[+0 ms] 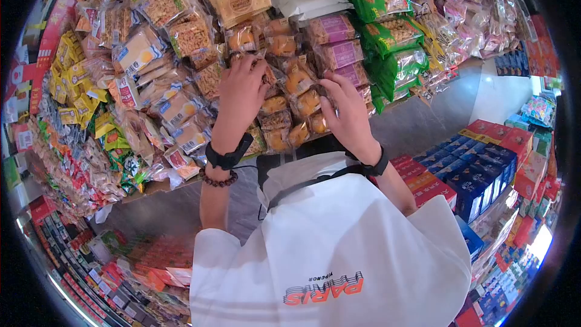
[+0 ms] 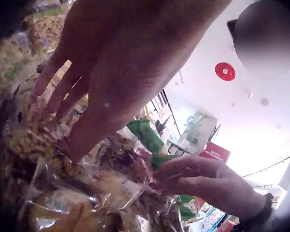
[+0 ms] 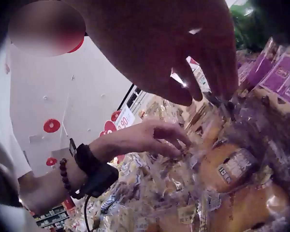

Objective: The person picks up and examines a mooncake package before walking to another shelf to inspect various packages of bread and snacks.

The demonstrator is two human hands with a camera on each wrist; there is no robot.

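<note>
The left hand (image 1: 241, 94) reaches over clear-wrapped snack packs, its fingertips on a pack at the top of a column; in the left wrist view the left hand (image 2: 106, 72) has its fingers spread and pointing down onto crinkled wrappers. To its right, the right hand (image 1: 348, 112) rests its fingers at the edge of the wrapped round cakes (image 1: 298, 79), beside purple-labelled packs (image 1: 344, 54). In the right wrist view the right hand (image 3: 183, 53) hangs with extended fingers over wrappers near an orange-brown cake (image 3: 227, 166). No pack is seen lifted in either hand.
Green packs (image 1: 396, 69) lie right of the purple ones, pink-wrapped snacks (image 1: 463, 0) farther right. Yellow packets (image 1: 69, 75) and flat packs (image 1: 138, 51) cover the left side. Blue boxes (image 1: 478, 175) and red boxes (image 1: 426, 184) stand below, right of the person.
</note>
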